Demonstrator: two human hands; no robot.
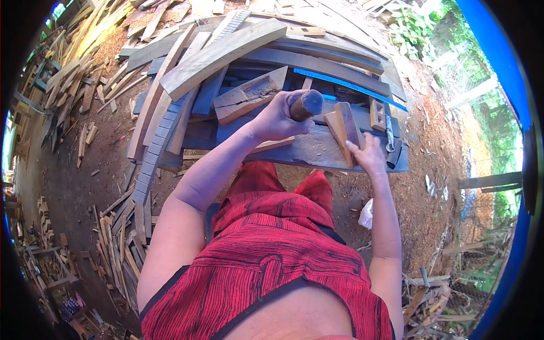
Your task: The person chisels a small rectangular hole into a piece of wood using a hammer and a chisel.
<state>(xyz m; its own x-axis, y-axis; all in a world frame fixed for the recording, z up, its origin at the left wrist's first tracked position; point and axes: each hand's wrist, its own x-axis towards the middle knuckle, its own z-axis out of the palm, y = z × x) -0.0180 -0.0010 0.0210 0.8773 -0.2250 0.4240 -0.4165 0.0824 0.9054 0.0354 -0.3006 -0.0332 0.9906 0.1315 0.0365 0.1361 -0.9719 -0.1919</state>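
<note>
My left hand [277, 118] is closed around a dark, round, stick-like piece [306, 106] with a blunt grey end pointing up toward me. Its far end is hidden by my fist, and I cannot make out its kind. Lower right, my right hand [371, 154] has its thumb and fingers around the near end of a small wooden block [347, 124]. That block stands tilted against a paler wooden strip on the workbench [317, 148]. Left of my left fist lies a cracked wood piece with a cut-out recess [249, 95].
A thick pale beam [224, 56] lies across stacked boards on the bench. Behind my hands runs a blue ruler [345, 86]. A slotted small block [377, 115] and a metal tool [389, 134] rest at the right edge. Scrap wood [113, 238] litters the ground.
</note>
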